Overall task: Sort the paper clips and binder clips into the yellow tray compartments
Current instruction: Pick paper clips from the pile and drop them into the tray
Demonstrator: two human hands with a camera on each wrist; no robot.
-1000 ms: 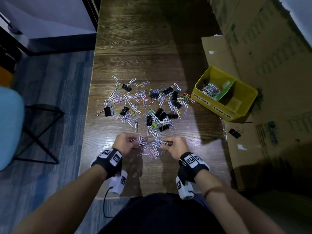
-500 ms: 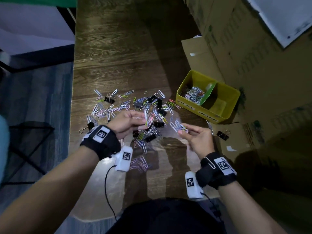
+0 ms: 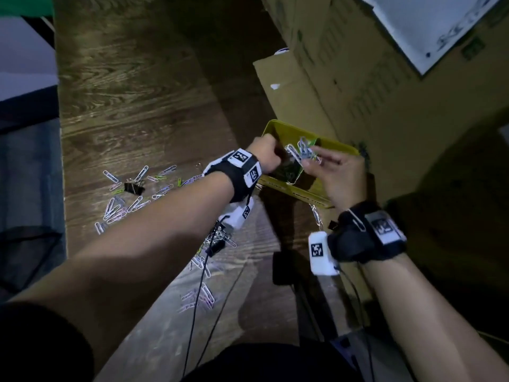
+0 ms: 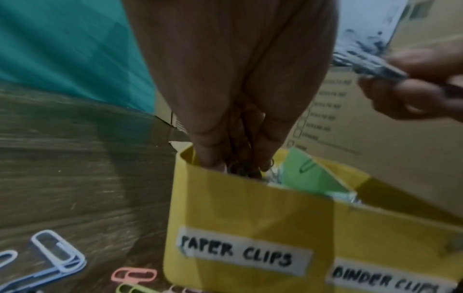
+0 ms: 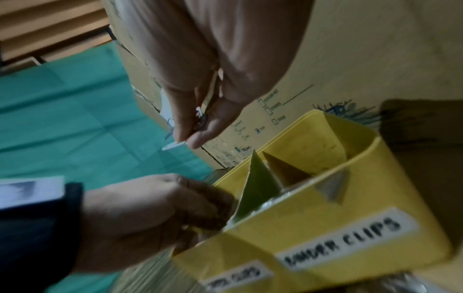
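Note:
The yellow tray (image 3: pixel 298 192) stands at the table's right edge, split by a green divider (image 4: pixel 310 176), with labels PAPER CLIPS (image 4: pixel 235 251) and BINDER CLIPS (image 5: pixel 343 239). My left hand (image 3: pixel 268 150) reaches down into the paper clips compartment, fingertips (image 4: pixel 208 162) bunched around a few dark wire paper clips. My right hand (image 3: pixel 316 158) hovers over the tray and pinches a bunch of silver paper clips (image 3: pixel 301 151) between thumb and fingers (image 5: pixel 200 138). Loose paper clips (image 3: pixel 135 205) and a black binder clip (image 3: pixel 134 186) lie on the table to the left.
Tall cardboard boxes (image 3: pixel 385 92) stand close behind and right of the tray. The dark wooden table (image 3: pixel 151 106) runs far ahead, its left edge (image 3: pixel 60 175) dropping to the floor. Wrist-camera cables (image 3: pixel 202 274) hang over more clips near me.
Both hands lifted from the near pile and moved right and forward to the yellow tray, each carrying paper clips. The left hand now dips into the paper clips compartment.

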